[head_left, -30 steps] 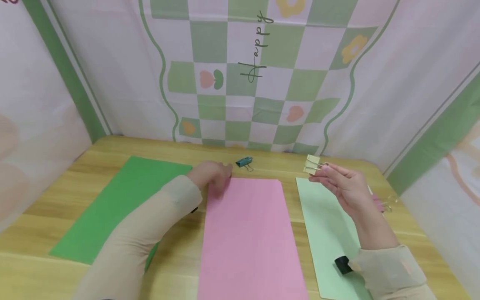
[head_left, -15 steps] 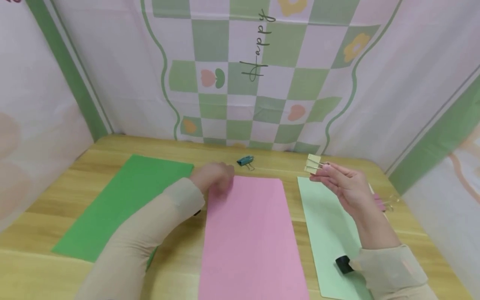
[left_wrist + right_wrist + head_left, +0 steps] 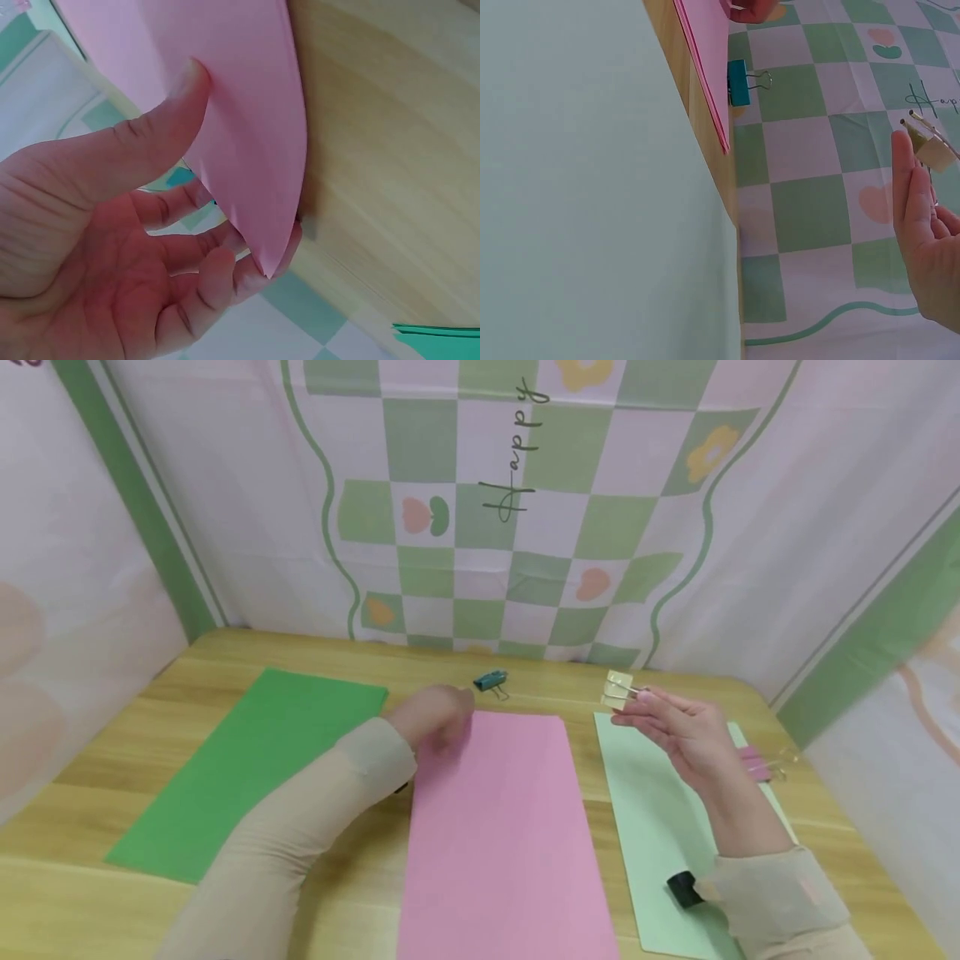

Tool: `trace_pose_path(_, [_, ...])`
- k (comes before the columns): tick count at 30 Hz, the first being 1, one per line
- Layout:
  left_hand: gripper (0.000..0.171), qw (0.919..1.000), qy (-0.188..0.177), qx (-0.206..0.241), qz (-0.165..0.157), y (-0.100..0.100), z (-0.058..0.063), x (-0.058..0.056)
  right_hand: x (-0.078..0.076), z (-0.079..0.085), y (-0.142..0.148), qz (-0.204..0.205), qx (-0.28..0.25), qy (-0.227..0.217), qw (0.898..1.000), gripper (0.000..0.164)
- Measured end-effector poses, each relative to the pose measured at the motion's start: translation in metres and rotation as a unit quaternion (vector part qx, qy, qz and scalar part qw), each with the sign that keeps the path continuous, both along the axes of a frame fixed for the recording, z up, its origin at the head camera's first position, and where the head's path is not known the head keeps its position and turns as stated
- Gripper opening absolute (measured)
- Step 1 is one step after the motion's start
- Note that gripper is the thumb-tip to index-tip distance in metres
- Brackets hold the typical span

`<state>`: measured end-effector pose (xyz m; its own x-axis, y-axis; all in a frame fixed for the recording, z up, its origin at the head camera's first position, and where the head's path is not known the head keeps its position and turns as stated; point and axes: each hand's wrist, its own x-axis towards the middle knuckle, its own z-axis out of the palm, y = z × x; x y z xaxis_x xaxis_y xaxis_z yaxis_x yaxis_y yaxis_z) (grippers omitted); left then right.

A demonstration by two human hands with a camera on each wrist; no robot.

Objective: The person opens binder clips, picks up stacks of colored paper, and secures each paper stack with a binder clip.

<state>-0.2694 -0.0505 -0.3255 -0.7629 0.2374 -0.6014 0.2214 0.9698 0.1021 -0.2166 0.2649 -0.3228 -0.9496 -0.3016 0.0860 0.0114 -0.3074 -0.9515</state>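
Fingers of a person's left hand (image 3: 437,718) pinch the far left corner of a layered pink paper stack (image 3: 506,839) at center, while the right hand (image 3: 682,731) grips a wire-handled, pale yellow binder clip (image 3: 617,690) near some mint paper (image 3: 652,810). Tabletop (image 3: 352,868) shows between the three lots of paper, with green paper (image 3: 255,768) at left; of three clips, a teal clip (image 3: 491,681) lies beyond the pink stack's far edge, a pink clip (image 3: 754,764) at the mint's right edge.
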Motion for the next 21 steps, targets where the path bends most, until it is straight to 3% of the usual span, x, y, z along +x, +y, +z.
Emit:
trace_pose_path(5, [0.097, 0.9997, -0.015, 0.018, 0.006, -0.004, -0.003, -0.001, -0.001, -0.001, 0.000, 0.040, -0.018, 0.022, 0.999, 0.030])
trace_pose_path(9, [0.078, 0.9993, -0.021, -0.002, -0.030, -0.010, -0.004, -0.004, -0.001, -0.004, 0.001, 0.069, -0.035, 0.040, 0.996, 0.034])
trace_pose_path(12, [0.059, 0.9948, -0.023, -0.050, -0.086, -0.013, -0.002, -0.006, 0.000, -0.006, 0.000, 0.076, -0.039, 0.044, 0.995, 0.036])
trace_pose_path(16, [0.056, 0.9899, -0.036, -0.072, -0.116, -0.017, -0.001, -0.010, 0.002, -0.008, -0.002, 0.083, -0.039, 0.054, 0.994, 0.038])
trace_pose_path(21, [0.034, 0.9966, -0.003, -0.019, -0.080, -0.025, -0.002, -0.014, 0.002, -0.008, -0.005, 0.098, -0.040, 0.073, 0.992, 0.040])
